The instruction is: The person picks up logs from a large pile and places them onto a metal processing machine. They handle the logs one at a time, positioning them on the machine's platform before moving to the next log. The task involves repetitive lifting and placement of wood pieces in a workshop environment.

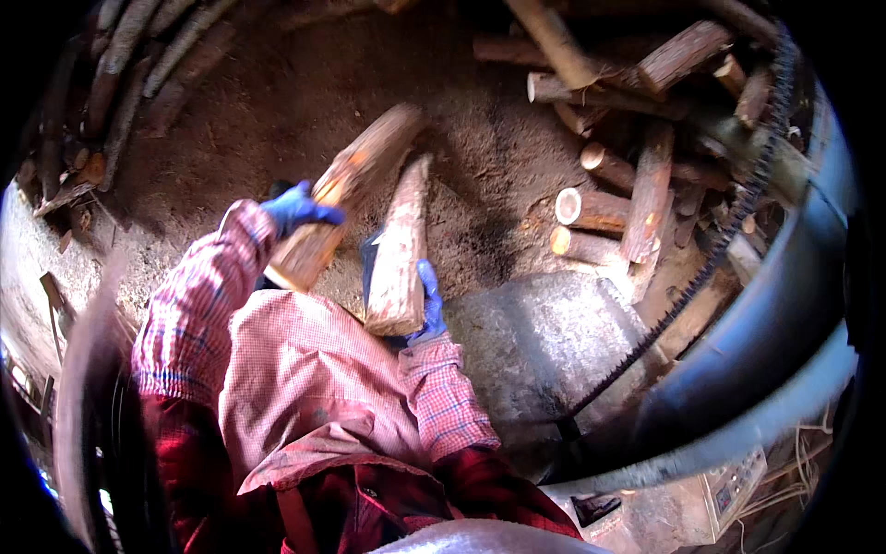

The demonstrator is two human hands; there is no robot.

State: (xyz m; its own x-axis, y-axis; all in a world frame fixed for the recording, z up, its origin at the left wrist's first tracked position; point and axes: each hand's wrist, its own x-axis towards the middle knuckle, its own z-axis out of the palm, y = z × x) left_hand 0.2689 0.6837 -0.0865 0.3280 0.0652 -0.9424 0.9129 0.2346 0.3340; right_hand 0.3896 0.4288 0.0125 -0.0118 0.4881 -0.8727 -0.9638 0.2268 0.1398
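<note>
- While leaning over sawdust-strewn ground (305,102), gripping one split log per gloved hand.
- Left hand (297,209) clamping over the upper side of the left log (346,189), keeping it angled away from the chest.
- Right hand (428,305) cupping the right log (400,249) near its lower end, propping it upright-ish.
- Standing just beside a toothed saw blade (711,263) and the log pile (637,138) beyond it.

Both forearms raised forward in checked sleeves; blue-gloved left hand (297,209) and right hand (429,305) closed in grips.
</note>
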